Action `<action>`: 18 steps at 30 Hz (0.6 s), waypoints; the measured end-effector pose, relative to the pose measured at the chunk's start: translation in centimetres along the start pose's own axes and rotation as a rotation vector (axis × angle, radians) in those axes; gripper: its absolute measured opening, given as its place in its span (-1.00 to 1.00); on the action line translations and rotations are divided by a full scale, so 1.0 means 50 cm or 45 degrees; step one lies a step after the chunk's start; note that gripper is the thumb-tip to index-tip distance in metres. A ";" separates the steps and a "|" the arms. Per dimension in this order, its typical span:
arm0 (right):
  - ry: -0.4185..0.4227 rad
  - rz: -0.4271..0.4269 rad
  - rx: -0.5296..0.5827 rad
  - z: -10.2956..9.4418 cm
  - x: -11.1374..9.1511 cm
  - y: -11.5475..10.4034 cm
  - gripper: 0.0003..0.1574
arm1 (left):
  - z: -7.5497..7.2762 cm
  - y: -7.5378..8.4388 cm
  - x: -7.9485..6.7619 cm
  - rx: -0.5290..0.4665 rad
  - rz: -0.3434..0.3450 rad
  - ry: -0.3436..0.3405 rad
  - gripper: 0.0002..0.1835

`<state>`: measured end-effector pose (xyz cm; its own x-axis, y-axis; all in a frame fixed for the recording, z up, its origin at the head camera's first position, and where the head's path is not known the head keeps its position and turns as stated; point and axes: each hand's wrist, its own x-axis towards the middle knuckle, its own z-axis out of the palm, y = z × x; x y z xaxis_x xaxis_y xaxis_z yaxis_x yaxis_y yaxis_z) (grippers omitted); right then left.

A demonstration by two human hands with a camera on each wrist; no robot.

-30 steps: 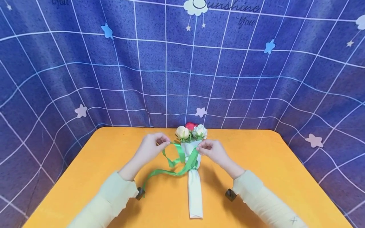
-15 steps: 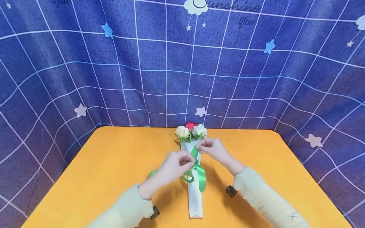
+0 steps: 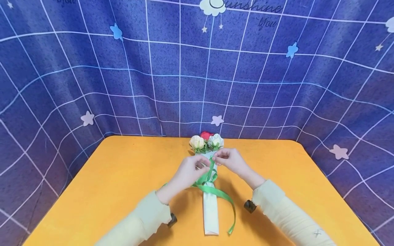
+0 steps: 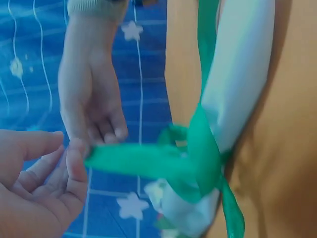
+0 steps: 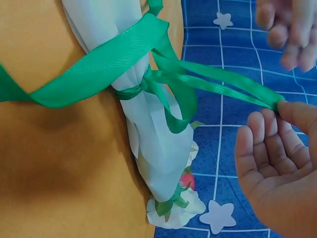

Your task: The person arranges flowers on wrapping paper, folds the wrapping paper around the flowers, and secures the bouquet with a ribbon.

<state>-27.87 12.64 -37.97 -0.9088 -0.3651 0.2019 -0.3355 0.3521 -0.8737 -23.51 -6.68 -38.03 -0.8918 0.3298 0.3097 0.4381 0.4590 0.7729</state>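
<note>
A bouquet of cloth roses [image 3: 197,142] in white paper wrap [image 3: 211,212] lies on the table, bound at its narrow middle by green ribbon [image 5: 129,92]. My right hand [image 3: 231,162] pinches a doubled loop of this ribbon [image 5: 223,89] between thumb and forefinger, drawn up from the knot. Beside it, my left hand [image 3: 192,171] has its fingers loosely bent with nothing between them, thumb and forefinger apart in the right wrist and head views. One ribbon tail crosses over the wrap and trails right onto the table. Left of the bouquet, the left arm hides part of the ribbon.
The yellow table [image 3: 132,164] reaches back to a blue curtain [image 3: 197,85] with white grid lines and stars. Dark wrist camera mounts [image 3: 250,206] hang under both sleeves, close over the tabletop.
My left hand has moved right from the bouquet's left side, bringing a ribbon tail across the wrap, then let it go and risen slightly. My right hand keeps its pinch almost in place.
</note>
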 end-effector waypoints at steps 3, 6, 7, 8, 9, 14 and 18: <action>-0.008 -0.014 -0.001 0.001 -0.002 -0.003 -0.81 | 0.000 -0.030 0.021 -0.006 -0.085 0.016 -0.82; -0.010 -0.023 -0.010 0.005 0.002 0.013 -0.81 | 0.004 -0.046 0.033 -0.002 -0.138 -0.003 -0.77; -0.011 -0.024 -0.010 0.006 0.003 0.014 -0.81 | 0.007 -0.051 0.037 0.005 -0.139 -0.008 -0.77; -0.016 -0.025 -0.011 0.007 0.003 0.015 -0.80 | 0.010 -0.054 0.039 0.013 -0.140 -0.013 -0.77; -0.017 -0.023 -0.005 0.008 0.003 0.015 -0.80 | 0.012 -0.058 0.042 0.023 -0.131 -0.016 -0.79; -0.032 -0.079 -0.061 0.009 -0.003 0.019 -0.80 | 0.020 -0.071 0.049 0.053 -0.072 0.001 -0.90; -0.092 -0.150 -0.231 0.006 -0.020 0.034 -0.87 | 0.019 -0.075 0.050 0.034 -0.087 0.009 -0.91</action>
<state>-27.47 13.32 -39.79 -0.8427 -0.4715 0.2599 -0.4835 0.4503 -0.7507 -27.27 -6.81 -40.70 -0.9204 0.2913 0.2607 0.3790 0.5020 0.7774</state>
